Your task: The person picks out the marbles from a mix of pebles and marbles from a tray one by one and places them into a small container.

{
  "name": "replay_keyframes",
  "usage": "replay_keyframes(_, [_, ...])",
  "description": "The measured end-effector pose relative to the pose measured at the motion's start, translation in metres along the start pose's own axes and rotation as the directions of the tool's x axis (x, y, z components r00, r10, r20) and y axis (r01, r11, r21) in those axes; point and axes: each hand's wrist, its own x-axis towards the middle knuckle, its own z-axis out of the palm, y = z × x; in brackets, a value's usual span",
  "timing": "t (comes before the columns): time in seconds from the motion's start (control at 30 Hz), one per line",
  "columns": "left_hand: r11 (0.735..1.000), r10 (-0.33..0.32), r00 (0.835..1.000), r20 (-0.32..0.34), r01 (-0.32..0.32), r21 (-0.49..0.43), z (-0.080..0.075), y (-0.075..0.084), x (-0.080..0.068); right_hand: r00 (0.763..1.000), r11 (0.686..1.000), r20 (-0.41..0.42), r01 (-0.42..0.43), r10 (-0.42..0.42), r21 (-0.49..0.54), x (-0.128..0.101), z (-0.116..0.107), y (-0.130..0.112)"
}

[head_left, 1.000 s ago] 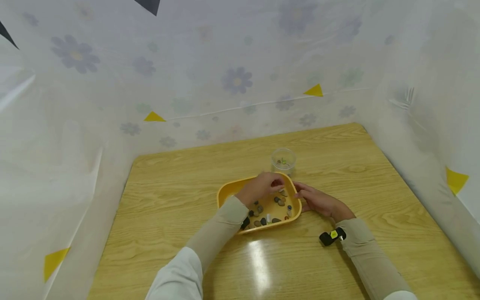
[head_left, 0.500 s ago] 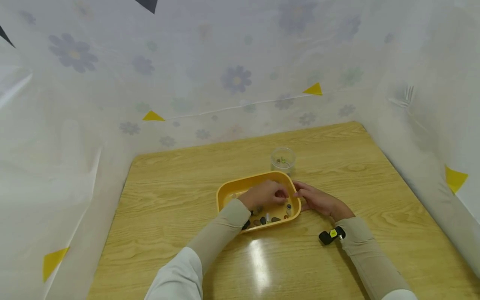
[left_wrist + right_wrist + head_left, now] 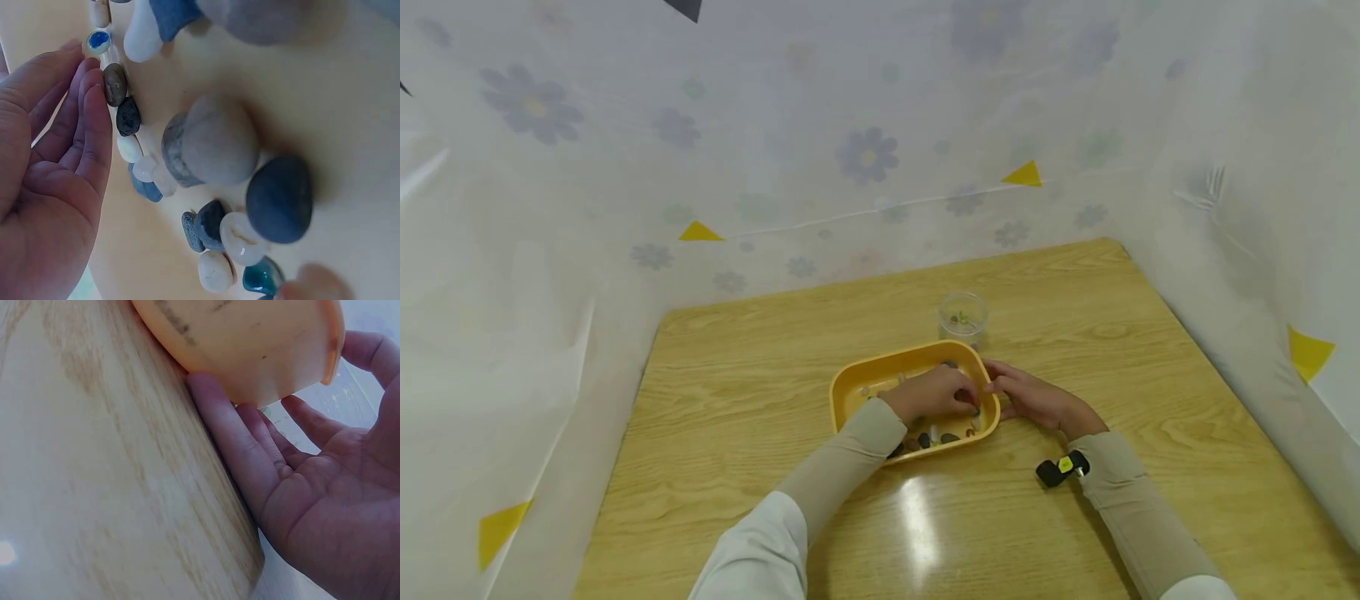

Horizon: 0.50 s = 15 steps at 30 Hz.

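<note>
A yellow tray (image 3: 880, 365) with several pebbles and glass stones stands on the wooden table. My left hand (image 3: 934, 392) reaches into its right part. In the left wrist view the thumb and fingertips of this left hand (image 3: 56, 144) are close to a blue-and-clear glass marble (image 3: 98, 42), which is not plainly between them. A brown pebble (image 3: 115, 85) and a black pebble (image 3: 128, 117) lie along the fingers. My right hand (image 3: 1037, 402) holds the tray's right end. In the right wrist view the thumb of my right hand (image 3: 331, 481) is at the tray's rim, with fingers against its outside.
Just behind the tray stands a clear round container (image 3: 962, 319) with small bits inside. The wooden table (image 3: 737, 375) extends around the tray. Pale flowered sheeting (image 3: 820, 150) hangs behind the table and along both sides.
My left hand has come from the tray's back right part toward the front right, near the blue marble. The right hand keeps its place at the tray's end. The head view has shifted slightly.
</note>
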Motion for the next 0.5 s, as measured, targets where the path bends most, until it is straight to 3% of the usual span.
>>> replay_keyframes(0.5, [0.997,-0.029,0.999,0.037,0.027,0.068,0.0021,0.0089,0.006,1.0,1.0,0.001,0.016,-0.016,-0.006,-0.0014,0.0009,0.0003])
